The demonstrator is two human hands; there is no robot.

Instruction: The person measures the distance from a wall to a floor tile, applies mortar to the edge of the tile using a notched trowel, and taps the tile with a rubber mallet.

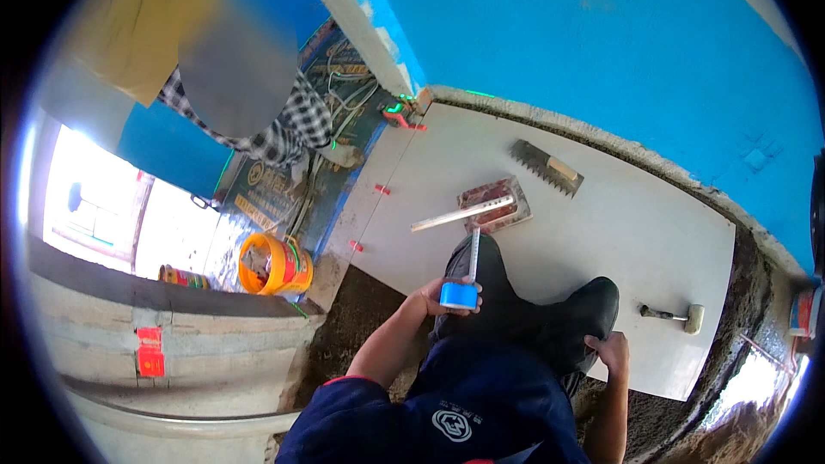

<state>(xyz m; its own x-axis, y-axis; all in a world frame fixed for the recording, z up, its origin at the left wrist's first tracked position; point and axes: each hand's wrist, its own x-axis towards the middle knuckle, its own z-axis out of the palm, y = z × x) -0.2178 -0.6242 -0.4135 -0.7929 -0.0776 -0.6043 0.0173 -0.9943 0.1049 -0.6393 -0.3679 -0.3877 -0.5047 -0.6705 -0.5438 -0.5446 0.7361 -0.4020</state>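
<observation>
My left hand [432, 299] is closed around a blue tape measure [459, 296], held in front of my left thigh. A short length of its white marked blade [474, 254] sticks up from it. Against my right knee rests my right hand [612, 351]; most of its fingers are hidden, so I cannot tell how they are bent. Under my legs lies a large pale tile [412, 163]. On it, ahead of my knees, sits a reddish flat tool [496, 222] with a pale bar [461, 213] across it.
A notched trowel [547, 167] and a rubber mallet [689, 318] lie on the tile. Small red clips [381, 190] sit along a tile joint. A laser device [395, 114] stands at the wall corner. At left are a yellow bucket [277, 266] and another person [309, 116] in checked clothing.
</observation>
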